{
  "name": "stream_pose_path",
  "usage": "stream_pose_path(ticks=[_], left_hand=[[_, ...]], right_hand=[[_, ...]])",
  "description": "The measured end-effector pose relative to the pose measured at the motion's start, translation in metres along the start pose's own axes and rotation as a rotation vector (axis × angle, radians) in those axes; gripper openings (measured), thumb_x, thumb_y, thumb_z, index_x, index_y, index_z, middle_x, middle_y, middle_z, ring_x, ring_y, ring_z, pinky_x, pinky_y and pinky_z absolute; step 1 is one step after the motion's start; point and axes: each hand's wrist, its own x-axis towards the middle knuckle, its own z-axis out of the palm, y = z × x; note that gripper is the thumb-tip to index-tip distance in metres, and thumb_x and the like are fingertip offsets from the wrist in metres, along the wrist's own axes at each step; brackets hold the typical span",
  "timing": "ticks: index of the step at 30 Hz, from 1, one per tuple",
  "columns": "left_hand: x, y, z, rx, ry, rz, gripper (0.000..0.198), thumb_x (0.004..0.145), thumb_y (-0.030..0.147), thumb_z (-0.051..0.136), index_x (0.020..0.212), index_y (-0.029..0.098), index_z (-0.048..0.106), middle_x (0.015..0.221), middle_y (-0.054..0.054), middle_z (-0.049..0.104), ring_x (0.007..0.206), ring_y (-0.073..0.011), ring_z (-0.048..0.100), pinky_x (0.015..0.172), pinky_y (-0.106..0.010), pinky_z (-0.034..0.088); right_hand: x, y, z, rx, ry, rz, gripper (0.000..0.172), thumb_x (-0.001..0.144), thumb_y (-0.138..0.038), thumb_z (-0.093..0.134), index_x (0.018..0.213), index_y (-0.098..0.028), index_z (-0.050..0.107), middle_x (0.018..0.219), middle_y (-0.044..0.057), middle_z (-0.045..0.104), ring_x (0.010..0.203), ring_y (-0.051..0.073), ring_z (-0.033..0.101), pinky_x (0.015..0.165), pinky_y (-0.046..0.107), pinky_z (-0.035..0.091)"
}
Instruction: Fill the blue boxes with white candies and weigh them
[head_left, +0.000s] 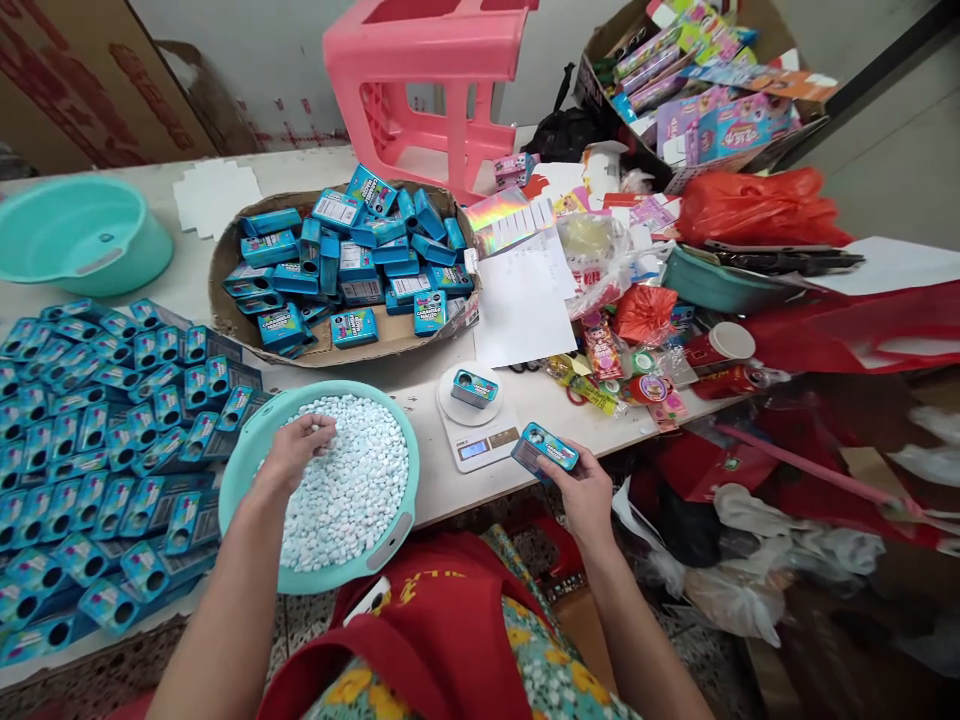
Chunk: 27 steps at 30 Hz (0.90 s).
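Observation:
Over the turquoise basin (412, 470) of small pale blue candies (352, 500), my left hand (296, 450) has its fingers pinched together. Whatever sits between those fingertips is hidden. Thumb and fingers of my right hand (581, 490) grip a blue candy tin (541, 447), held tilted beside the scale with its round hole facing up. A white digital scale (455, 435) with a lit display stands between my hands. On its round pan rests another blue candy tin (474, 388), its hole also upward.
Many blue tins (90, 430) stand in rows at left. A cardboard tray (322, 350) behind the basin holds more tins. Another turquoise basin (75, 235), a pink stool (427, 60), white paper (517, 310), a red cup (716, 347) and cluttered packaging surround the work area.

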Motion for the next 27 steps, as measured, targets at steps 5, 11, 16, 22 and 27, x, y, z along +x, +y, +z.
stream_pose_path(ticks=[5,11,16,22,27], left_hand=[[0.004,0.040,0.050,-0.065,-0.274,0.142,0.032,0.065,0.036,0.065,0.087,0.015,0.057,0.070,-0.001,0.056,0.057,-0.0121,0.049,0.056,-0.026,0.040],[0.017,0.120,0.136,0.675,-0.294,0.650,0.020,0.073,0.014,0.047,0.082,0.018,0.064,0.091,-0.007,0.062,0.084,-0.0187,0.057,0.073,-0.028,0.042],[0.025,0.142,0.169,0.901,-0.328,0.796,0.025,0.077,0.013,0.046,0.091,0.018,0.066,0.097,-0.009,0.062,0.089,-0.0207,0.056,0.074,-0.028,0.040],[0.028,0.143,0.169,0.756,-0.260,0.811,0.028,0.074,0.011,0.045,0.092,0.018,0.066,0.096,-0.007,0.065,0.088,-0.0191,0.057,0.075,-0.027,0.040],[0.028,0.137,0.134,0.460,-0.124,0.728,0.022,0.078,0.024,0.048,0.090,0.017,0.065,0.089,-0.004,0.068,0.080,-0.0167,0.058,0.071,-0.025,0.041]], right_hand=[[-0.001,0.005,-0.004,-0.006,0.018,0.014,0.052,0.057,-0.038,0.081,0.101,-0.016,0.064,0.089,0.005,0.070,0.081,0.021,0.064,0.082,0.041,0.051],[-0.005,0.006,-0.003,0.045,0.010,0.041,0.051,0.058,-0.036,0.081,0.102,-0.017,0.064,0.090,0.005,0.070,0.083,0.021,0.064,0.082,0.041,0.051],[-0.008,0.009,-0.009,0.053,0.017,0.039,0.049,0.059,-0.036,0.080,0.101,-0.017,0.064,0.091,0.005,0.070,0.083,0.022,0.064,0.083,0.041,0.050],[-0.009,0.015,-0.020,0.042,0.050,0.047,0.049,0.058,-0.036,0.080,0.100,-0.017,0.064,0.089,0.004,0.070,0.081,0.020,0.063,0.081,0.039,0.050],[-0.005,0.013,-0.021,0.031,0.063,0.038,0.049,0.057,-0.037,0.080,0.099,-0.017,0.064,0.088,0.005,0.069,0.080,0.020,0.063,0.080,0.039,0.050]])
